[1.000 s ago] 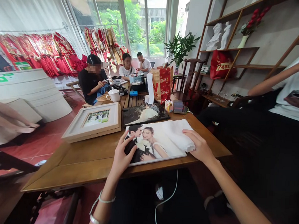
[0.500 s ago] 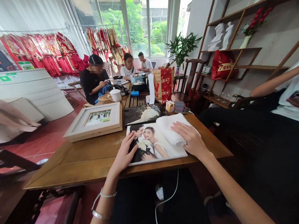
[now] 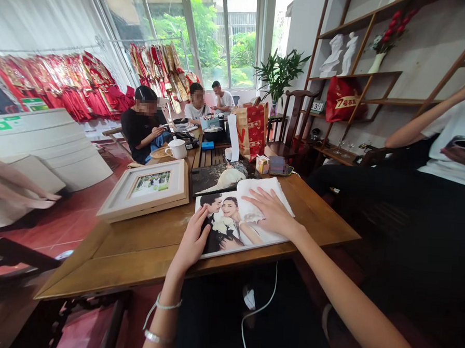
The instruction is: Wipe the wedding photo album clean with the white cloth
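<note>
Two grips splayed: left (image 3: 192, 238) on photo panel (image 3: 226, 226), long axis sideways; right (image 3: 274, 212) on cloth (image 3: 250, 185).

We see a plain white cloth (image 3: 283, 197), a photo panel (image 3: 224, 228) in white and black, a honey-brown bench (image 3: 135, 247), a cream frame (image 3: 148, 208), a red-and-tan printed paper bag (image 3: 256, 128), and 2 white statuettes (image 3: 332, 57).

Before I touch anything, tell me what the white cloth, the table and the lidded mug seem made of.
White cloth: matte fabric, perhaps towelling, from its ruffled edge.
Table: apparently varnished wood, from brown boards and sheen.
Lidded mug: smooth white, probably glazed ceramic; too small to be sure.
</note>
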Demonstrator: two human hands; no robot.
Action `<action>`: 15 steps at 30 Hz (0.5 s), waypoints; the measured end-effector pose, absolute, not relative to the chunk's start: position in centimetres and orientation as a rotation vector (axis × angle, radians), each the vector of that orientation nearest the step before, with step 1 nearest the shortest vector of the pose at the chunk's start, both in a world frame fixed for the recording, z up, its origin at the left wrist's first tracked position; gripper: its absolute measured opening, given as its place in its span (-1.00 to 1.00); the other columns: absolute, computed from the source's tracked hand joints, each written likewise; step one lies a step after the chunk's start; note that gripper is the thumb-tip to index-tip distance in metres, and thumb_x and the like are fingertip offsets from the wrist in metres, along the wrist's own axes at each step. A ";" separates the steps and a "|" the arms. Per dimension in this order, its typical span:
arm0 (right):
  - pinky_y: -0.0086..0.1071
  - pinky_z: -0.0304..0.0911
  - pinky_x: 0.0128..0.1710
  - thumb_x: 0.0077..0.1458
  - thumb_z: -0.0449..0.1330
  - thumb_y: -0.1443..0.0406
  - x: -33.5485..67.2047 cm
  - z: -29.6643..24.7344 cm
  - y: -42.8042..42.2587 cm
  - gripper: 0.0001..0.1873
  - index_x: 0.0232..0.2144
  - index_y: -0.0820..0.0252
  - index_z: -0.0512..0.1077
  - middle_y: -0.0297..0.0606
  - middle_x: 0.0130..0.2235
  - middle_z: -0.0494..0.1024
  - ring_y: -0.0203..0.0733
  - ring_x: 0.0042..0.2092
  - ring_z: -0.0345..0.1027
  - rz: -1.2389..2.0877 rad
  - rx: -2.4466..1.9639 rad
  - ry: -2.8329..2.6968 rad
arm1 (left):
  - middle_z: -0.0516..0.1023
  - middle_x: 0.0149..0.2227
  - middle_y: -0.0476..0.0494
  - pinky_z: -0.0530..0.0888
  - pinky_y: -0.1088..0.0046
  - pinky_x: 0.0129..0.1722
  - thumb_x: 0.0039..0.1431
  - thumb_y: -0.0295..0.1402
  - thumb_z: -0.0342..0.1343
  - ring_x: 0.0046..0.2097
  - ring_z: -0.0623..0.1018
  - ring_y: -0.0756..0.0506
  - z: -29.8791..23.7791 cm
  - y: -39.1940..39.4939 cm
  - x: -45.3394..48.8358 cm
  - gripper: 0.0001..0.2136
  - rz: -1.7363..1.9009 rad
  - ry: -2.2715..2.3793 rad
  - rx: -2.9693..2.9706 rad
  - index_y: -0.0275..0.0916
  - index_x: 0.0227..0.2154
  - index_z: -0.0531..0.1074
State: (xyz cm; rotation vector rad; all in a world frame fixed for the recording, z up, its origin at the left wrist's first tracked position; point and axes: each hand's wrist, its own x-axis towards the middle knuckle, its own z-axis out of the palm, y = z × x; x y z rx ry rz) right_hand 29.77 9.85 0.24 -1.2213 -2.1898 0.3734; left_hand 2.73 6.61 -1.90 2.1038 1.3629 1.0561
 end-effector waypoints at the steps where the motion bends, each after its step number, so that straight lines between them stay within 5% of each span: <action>1: 0.12 -0.50 0.26 -0.16 0.21 0.45 29.8 0.2 9.5 -0.25 0.14 -0.08 0.29 -0.31 0.28 0.16 0.06 0.33 -0.21 0.385 -1.224 -2.201 | 0.15 0.30 -0.24 0.02 0.14 0.30 0.24 -0.31 -0.09 0.32 0.12 -0.15 -1.9 6.6 2.8 -0.56 1.058 1.370 2.105 -0.19 0.18 0.24; 15: 0.08 -0.31 0.27 -0.28 0.05 0.51 31.0 1.2 0.5 -0.04 0.24 -0.13 0.11 -0.34 0.33 0.03 -0.02 0.35 -0.28 0.195 -1.328 -2.469 | 0.11 0.32 -0.19 0.00 0.10 0.30 0.28 -0.29 -0.14 0.33 0.09 -0.14 -2.2 6.9 2.5 -0.56 0.976 1.324 2.186 -0.17 0.21 0.19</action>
